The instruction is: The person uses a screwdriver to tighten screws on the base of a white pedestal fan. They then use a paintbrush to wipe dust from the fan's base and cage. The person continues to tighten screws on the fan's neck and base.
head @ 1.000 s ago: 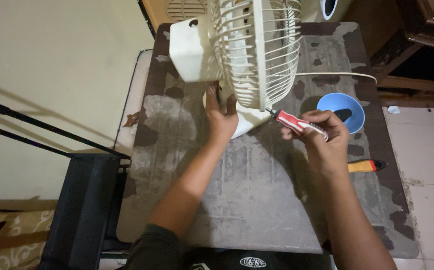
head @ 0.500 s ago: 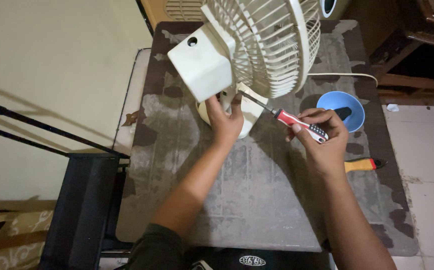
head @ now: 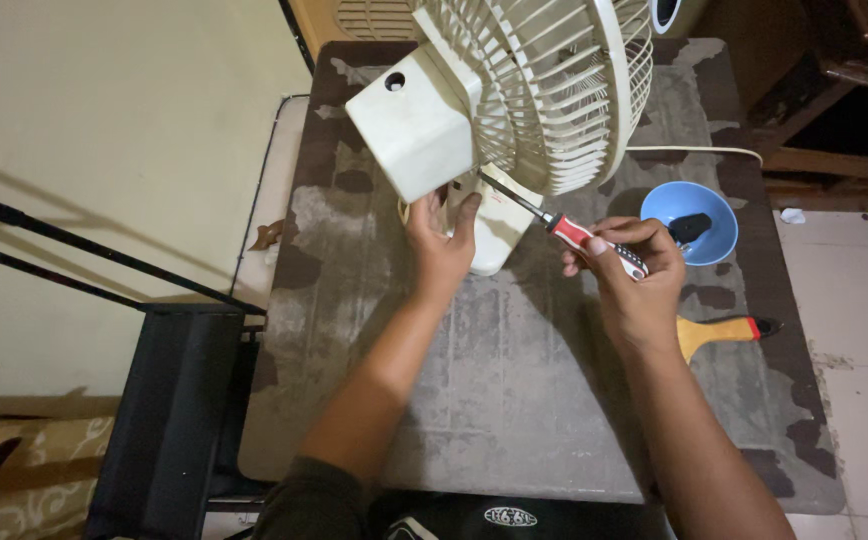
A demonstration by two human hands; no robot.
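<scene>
Fan point(head: 514, 90) now tilted further; right hand point(head: 634, 275) holds screwdriver point(head: 569, 228).

Both my forearms bare, no watch or rings seen. My left hand point(head: 441, 248) and right hand point(head: 632, 282) ungloved. Dark garment with pale oval emblem at waist.

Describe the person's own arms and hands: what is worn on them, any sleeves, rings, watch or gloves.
Both arms are bare from wrist to above the elbow. The left hand and right hand wear no gloves, and no ring, watch or bracelet shows. The only clothing in view is a dark short sleeve at the left upper arm, at the bottom edge of the picture. No sleeve shows on the right arm.
</scene>
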